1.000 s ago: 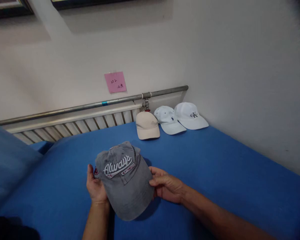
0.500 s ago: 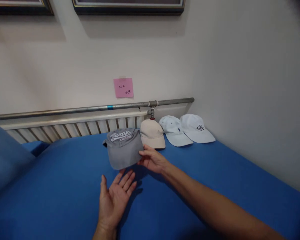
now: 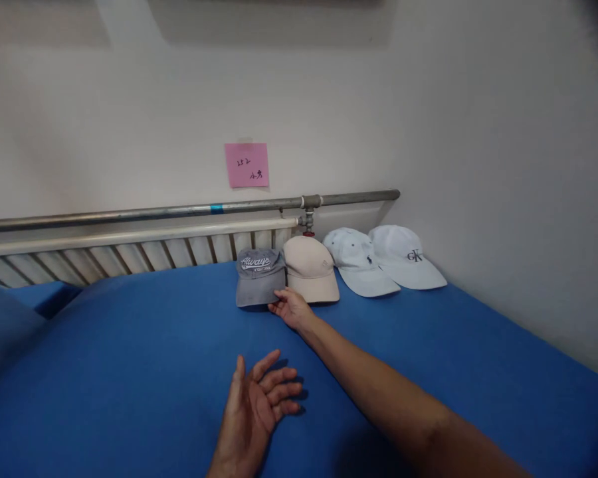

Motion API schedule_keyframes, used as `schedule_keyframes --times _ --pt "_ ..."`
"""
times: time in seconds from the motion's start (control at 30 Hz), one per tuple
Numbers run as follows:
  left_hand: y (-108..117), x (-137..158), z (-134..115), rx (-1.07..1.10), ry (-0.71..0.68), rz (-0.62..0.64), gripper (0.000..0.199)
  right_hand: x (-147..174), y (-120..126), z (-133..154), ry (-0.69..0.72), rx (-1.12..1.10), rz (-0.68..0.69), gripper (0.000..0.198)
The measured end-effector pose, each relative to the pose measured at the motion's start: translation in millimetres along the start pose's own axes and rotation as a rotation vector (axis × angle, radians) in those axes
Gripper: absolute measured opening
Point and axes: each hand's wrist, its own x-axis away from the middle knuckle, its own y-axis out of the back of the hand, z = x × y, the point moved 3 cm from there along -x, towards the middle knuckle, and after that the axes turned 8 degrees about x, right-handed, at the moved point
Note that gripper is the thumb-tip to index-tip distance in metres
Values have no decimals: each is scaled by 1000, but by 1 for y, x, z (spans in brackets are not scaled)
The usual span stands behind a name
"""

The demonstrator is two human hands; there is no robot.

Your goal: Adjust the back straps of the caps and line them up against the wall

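My right hand (image 3: pixel 291 308) pinches the right edge of the brim of a grey baseball cap (image 3: pixel 260 277) with white "Always" lettering. This cap sits on the blue sheet (image 3: pixel 144 372), at the left end of a row of caps. Right beside it is a beige cap (image 3: pixel 309 265). Farther right stand a pale cap (image 3: pixel 359 262) with a small dark emblem and a white cap (image 3: pixel 403 255) marked CK. Nearer the camera, my left hand (image 3: pixel 256 408) is palm up with its fingers apart, holding nothing.
Behind the caps, a white radiator (image 3: pixel 144 253) and a metal pipe (image 3: pixel 179 211) run along the wall. A pink note (image 3: pixel 247 165) is stuck above them. At the far left rises a blue bundle or pillow (image 3: pixel 2 325). A side wall (image 3: pixel 528 199) bounds the right.
The grey cap has moved back and down from the air onto the sheet next to the beige cap, with my right hand on its brim. My left hand has drawn away from it.
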Motion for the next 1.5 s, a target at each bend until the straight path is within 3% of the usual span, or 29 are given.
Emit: schedule_keyframes --times 0.2,0.47,0.63,0.87,1.13,1.5 --pt "0 1 0 -56 1 -12 60 6 6 -1 20 43 -72 15" --pt "-1 3 4 -156 -4 -5 53 32 19 -10 176 165 -218 52" --pt "0 1 9 -231 -13 18 50 38 15 -18 148 211 -175 42" --pt "1 1 9 -257 -8 1 48 24 12 -19 172 110 -208 31" --pt "1 0 10 -288 -14 -3 48 37 23 -16 270 143 -242 28" --pt "0 0 13 -337 -44 -17 47 56 -6 -24 231 356 -11 27"
